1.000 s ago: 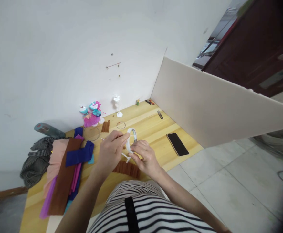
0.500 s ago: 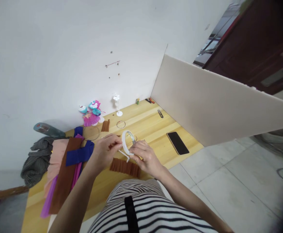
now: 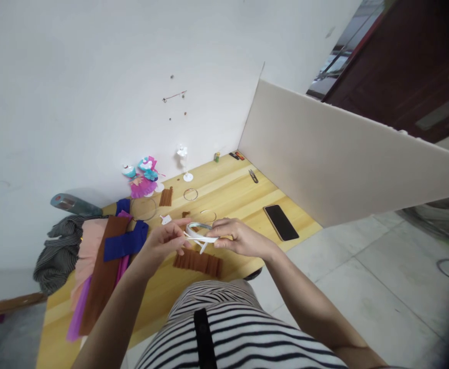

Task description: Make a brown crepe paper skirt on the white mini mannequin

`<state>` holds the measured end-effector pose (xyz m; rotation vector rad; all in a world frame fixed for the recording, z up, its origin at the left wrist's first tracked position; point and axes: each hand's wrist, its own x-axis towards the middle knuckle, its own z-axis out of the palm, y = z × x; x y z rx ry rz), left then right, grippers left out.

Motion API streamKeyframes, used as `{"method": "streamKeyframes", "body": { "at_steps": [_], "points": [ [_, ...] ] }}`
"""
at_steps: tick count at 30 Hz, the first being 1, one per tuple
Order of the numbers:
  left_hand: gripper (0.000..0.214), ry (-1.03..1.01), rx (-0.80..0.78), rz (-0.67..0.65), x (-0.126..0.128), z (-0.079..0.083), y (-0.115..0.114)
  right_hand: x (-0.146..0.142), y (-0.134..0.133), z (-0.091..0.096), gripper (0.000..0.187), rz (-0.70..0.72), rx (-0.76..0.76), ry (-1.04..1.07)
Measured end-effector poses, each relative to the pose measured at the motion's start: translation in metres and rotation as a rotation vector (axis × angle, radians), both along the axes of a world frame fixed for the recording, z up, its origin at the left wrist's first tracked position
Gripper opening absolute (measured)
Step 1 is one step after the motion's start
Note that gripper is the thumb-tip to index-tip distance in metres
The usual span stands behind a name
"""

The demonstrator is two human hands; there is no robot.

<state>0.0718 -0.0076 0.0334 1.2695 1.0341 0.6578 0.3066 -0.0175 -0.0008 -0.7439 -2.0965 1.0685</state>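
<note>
Between my hands is a narrow roll of white tape (image 3: 208, 239), now tipped almost flat. My right hand (image 3: 240, 238) pinches its right side between thumb and fingers. At the roll's left edge, the thumb and fingertips of my left hand (image 3: 166, 240) close on the tape, where a thin strip runs. A short white tail (image 3: 203, 248) hangs under the roll. Below it on the table lies a pleated brown fabric piece (image 3: 198, 264). Just past my left fingers rests a small white tag-like piece (image 3: 165, 219).
Folded fabrics (image 3: 105, 266) pile up at the left beside a grey-blue bottle-like object (image 3: 75, 205). Doll-sized dresses (image 3: 143, 179) and a white mini stand (image 3: 185, 164) are by the wall. A phone (image 3: 281, 222) and thread snips (image 3: 253, 176) lie right, near an upright white panel (image 3: 347, 159).
The tape roll has tipped from upright to nearly flat. My right hand has moved up and right along its rim, while my left fingers have shifted slightly left and down.
</note>
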Motion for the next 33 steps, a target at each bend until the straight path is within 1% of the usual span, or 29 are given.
{"method": "streamKeyframes", "body": {
  "at_steps": [3, 6, 9, 12, 14, 15, 16, 17, 18, 20, 22, 24, 25, 28, 30, 33],
  "points": [
    [0.018, -0.014, -0.034, -0.009, -0.001, 0.003, 0.000, 0.003, 0.002, 0.001, 0.025, 0.014, -0.023, -0.012],
    [0.017, -0.020, -0.084, -0.036, -0.004, -0.001, 0.000, 0.007, 0.004, -0.001, 0.023, 0.005, -0.075, 0.005],
    [0.019, -0.095, -0.180, -0.051, -0.005, -0.010, -0.002, 0.011, 0.005, -0.008, 0.024, -0.032, -0.200, 0.109],
    [0.022, -0.193, -0.317, -0.003, 0.000, -0.017, -0.006, 0.010, 0.008, -0.023, 0.024, -0.065, -0.329, 0.266],
    [0.025, -0.253, -0.389, 0.066, 0.003, -0.019, -0.009, 0.009, 0.013, -0.039, 0.026, -0.137, -0.398, 0.359],
    [0.025, -0.284, -0.411, 0.104, 0.003, -0.019, -0.010, 0.010, 0.017, -0.049, 0.029, -0.214, -0.437, 0.385],
    [0.025, -0.315, -0.419, 0.148, 0.001, -0.019, -0.010, 0.011, 0.022, -0.060, 0.032, -0.361, -0.480, 0.401],
    [0.024, -0.345, -0.414, 0.196, -0.002, -0.019, -0.010, 0.014, 0.027, -0.073, 0.036, -0.584, -0.517, 0.399],
    [0.023, -0.369, -0.402, 0.248, -0.008, -0.017, -0.010, 0.018, 0.031, -0.086, 0.039, -0.715, -0.529, 0.385],
    [0.020, -0.394, -0.352, 0.359, -0.021, -0.015, -0.009, 0.027, 0.038, -0.114, 0.039, -0.870, -0.563, 0.322],
    [0.018, -0.416, -0.290, 0.427, -0.035, -0.011, -0.010, 0.035, 0.038, -0.142, 0.034, -1.000, -0.631, 0.194],
    [0.018, -0.438, -0.245, 0.478, -0.044, -0.010, -0.012, 0.037, 0.028, -0.167, 0.031, -1.082, -0.704, 0.050],
    [0.018, -0.451, -0.233, 0.495, -0.047, -0.010, -0.013, 0.035, 0.021, -0.178, 0.033, -1.112, -0.733, -0.012],
    [0.019, -0.480, -0.235, 0.508, -0.045, -0.015, -0.017, 0.025, 0.001, -0.203, 0.038, -1.148, -0.785, -0.141],
    [0.019, -0.494, -0.246, 0.490, -0.039, -0.020, -0.019, 0.019, -0.006, -0.211, 0.035, -1.154, -0.810, -0.181],
    [0.018, -0.520, -0.254, 0.471, -0.027, -0.024, -0.021, 0.019, -0.003, -0.211, 0.024, -1.157, -0.834, -0.177]
  ]
}}
